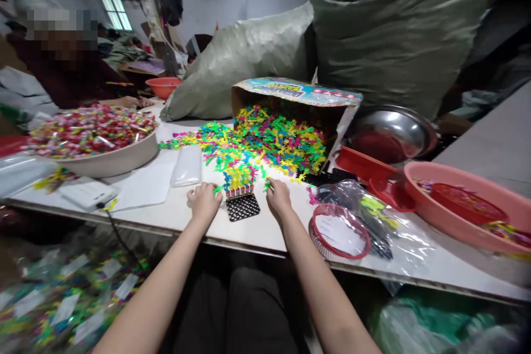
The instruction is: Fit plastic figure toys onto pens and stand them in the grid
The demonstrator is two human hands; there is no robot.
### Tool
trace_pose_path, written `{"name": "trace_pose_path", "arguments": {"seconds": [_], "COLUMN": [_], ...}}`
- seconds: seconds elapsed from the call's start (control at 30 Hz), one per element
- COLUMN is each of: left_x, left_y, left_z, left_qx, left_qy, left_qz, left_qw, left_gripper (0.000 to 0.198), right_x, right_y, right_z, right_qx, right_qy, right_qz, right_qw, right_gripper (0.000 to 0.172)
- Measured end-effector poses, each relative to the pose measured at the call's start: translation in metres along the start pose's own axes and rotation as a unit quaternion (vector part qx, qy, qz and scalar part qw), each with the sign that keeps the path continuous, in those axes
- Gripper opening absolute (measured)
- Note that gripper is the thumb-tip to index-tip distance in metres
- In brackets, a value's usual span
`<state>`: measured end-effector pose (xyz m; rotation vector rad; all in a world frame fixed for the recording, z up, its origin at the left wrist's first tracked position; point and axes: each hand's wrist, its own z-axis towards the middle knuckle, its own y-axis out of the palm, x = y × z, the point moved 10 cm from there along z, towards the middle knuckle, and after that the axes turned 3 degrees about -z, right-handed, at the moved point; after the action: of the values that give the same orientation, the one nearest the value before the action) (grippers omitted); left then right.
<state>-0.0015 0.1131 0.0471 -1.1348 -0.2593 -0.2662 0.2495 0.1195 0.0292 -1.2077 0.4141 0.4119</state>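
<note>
My left hand (204,200) is closed in a pinch on a small green plastic figure (218,189), just left of a black perforated rack (243,210). On the rack's right side, my right hand (278,196) pinches another green plastic figure (267,183). Along the rack's far edge stands a row of small red-and-white pieces (239,191), with yellow and green figures (238,177) at their tops. Behind them, a heap of bright plastic figures (282,135) spills out of a cardboard box (298,91) lying on its side.
A wide bowl (112,163) of small wrapped pieces stands at left, near a white device (89,193) and a stack of clear bags (186,166). At right are a red-rimmed basket (367,243), a pink basin (440,215) and a steel bowl (390,133). Another person (62,72) sits across.
</note>
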Motion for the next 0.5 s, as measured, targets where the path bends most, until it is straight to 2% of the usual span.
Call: {"name": "trace_pose_path", "arguments": {"seconds": [0.1,0.23,0.3,0.4,0.5], "left_x": [-0.002,-0.019,-0.027,-0.038,-0.069], "left_y": [-0.001,-0.002,-0.008,-0.037,-0.093], "left_z": [0.0,-0.003,0.0,0.026,0.073], "left_qx": [0.001,0.005,0.021,0.061,0.133], "left_qy": [0.0,-0.07,-0.092,-0.054,-0.014], "left_qz": [-0.013,-0.056,-0.071,-0.067,-0.018], "left_qw": [1.0,0.996,0.993,0.994,0.991], "left_gripper": [0.023,0.034,0.035,0.033,0.03], "right_x": [0.001,0.003,0.003,-0.001,-0.007], "right_y": [0.002,0.004,0.004,0.004,0.005], "right_z": [0.001,0.002,0.001,0.002,0.004], "right_qx": [-0.01,-0.011,-0.01,-0.006,-0.009], "right_qy": [-0.001,0.001,-0.006,-0.023,-0.041], "right_qz": [-0.007,-0.017,-0.024,-0.04,-0.067], "right_qw": [1.0,1.0,1.0,0.999,0.997], "right_gripper": [0.039,0.037,0.035,0.031,0.027]}}
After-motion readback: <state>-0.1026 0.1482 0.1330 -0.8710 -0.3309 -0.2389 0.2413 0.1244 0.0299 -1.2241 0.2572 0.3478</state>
